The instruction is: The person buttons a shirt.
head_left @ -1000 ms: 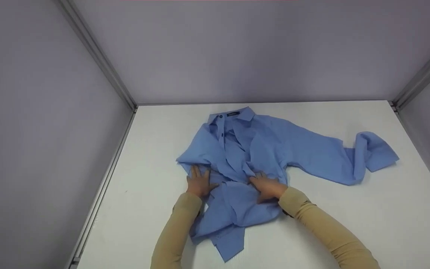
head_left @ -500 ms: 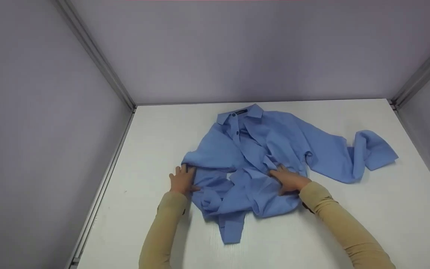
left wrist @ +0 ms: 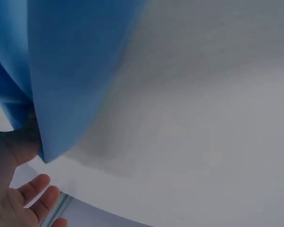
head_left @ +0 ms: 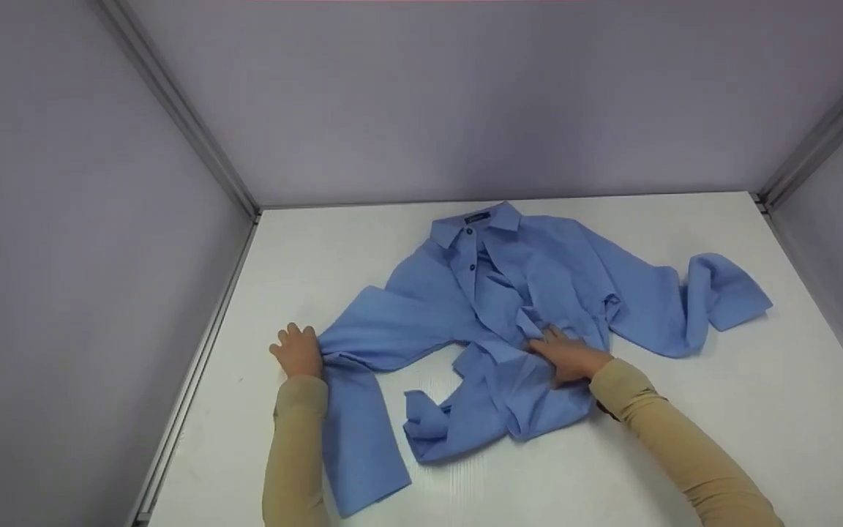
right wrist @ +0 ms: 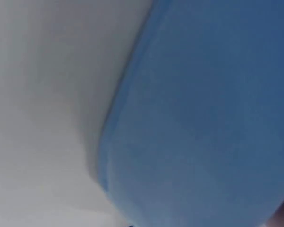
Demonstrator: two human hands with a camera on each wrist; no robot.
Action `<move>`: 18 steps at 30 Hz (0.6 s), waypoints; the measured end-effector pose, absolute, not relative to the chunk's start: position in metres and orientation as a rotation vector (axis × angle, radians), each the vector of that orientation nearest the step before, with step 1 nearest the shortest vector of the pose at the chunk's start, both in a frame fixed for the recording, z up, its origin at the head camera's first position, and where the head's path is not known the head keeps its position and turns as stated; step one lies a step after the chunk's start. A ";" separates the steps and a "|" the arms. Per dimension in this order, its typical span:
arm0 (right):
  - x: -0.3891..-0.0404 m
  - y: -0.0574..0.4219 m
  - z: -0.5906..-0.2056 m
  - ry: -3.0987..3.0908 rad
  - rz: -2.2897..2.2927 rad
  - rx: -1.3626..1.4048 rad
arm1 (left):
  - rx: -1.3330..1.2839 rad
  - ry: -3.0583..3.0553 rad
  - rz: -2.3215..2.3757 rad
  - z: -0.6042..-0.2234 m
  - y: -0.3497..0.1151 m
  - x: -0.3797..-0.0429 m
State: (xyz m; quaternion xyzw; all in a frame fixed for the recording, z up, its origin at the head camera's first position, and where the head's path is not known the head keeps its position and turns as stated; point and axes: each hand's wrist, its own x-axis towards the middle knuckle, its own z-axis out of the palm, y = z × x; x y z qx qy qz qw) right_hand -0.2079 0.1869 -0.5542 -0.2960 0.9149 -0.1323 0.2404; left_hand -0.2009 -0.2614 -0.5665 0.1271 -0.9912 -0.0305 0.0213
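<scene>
Sleeve (head_left: 388, 329) drawn left — shirt (head_left: 491, 304) fore-and-aft, collar (head_left: 506, 218) away

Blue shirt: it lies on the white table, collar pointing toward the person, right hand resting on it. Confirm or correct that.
Not quite: the head view shows the collar at the far end, pointing away from the person. The rest stands.

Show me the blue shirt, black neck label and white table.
Blue shirt (head_left: 549, 271): head view, on its front panel, picture right.
Black neck label (head_left: 477, 218): head view, label's middle.
White table (head_left: 780, 410): head view, bare top.
</scene>
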 end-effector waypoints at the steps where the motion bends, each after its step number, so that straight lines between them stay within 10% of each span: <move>1: -0.206 0.182 -0.555 2.506 -0.357 -0.820 | 0.431 -3.069 -0.122 -0.567 -0.261 -0.201; 18: -0.207 0.130 -0.560 2.590 -0.665 -0.910 | 0.019 -3.442 -0.659 -0.537 -0.138 -0.224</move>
